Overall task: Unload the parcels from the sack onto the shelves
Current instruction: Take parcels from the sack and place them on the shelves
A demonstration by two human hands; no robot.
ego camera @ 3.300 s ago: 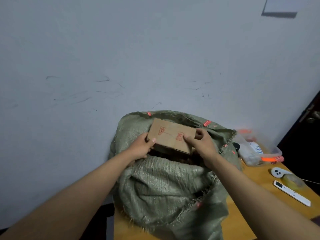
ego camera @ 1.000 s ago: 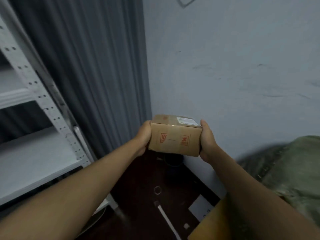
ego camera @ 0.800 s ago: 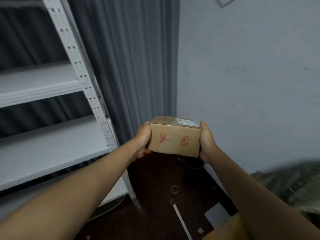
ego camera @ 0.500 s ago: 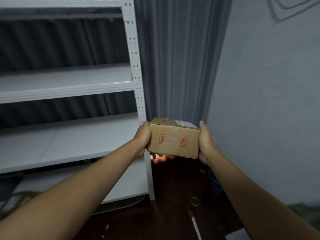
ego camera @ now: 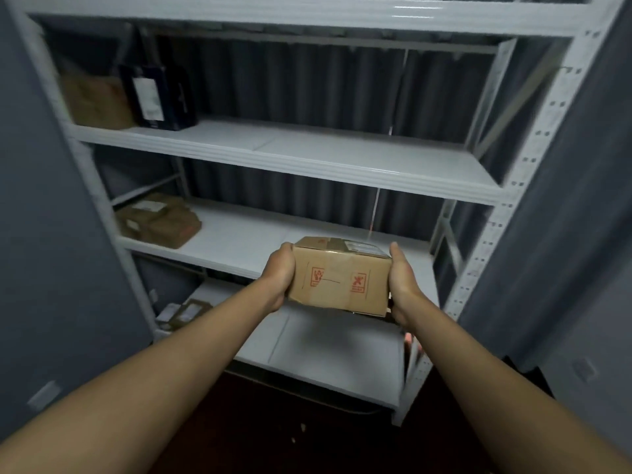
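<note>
I hold a small brown cardboard box [ego camera: 340, 280] with red handling marks and a white label in front of the white metal shelving unit [ego camera: 307, 159]. My left hand [ego camera: 278, 277] grips its left end and my right hand [ego camera: 403, 285] grips its right end. The box hangs in the air at the height of the middle shelf [ego camera: 246, 241], near that shelf's front edge. The sack is out of view.
A brown parcel [ego camera: 99, 100] and a dark blue box [ego camera: 157, 94] stand at the upper shelf's left. A brown padded parcel [ego camera: 159, 224] lies at the middle shelf's left. Flat parcels [ego camera: 184, 311] lie on the lowest shelf. Grey curtains hang on both sides.
I have turned left from the sack and wall to face the shelves, carrying the box in both hands. The whole shelving unit has come into view.
</note>
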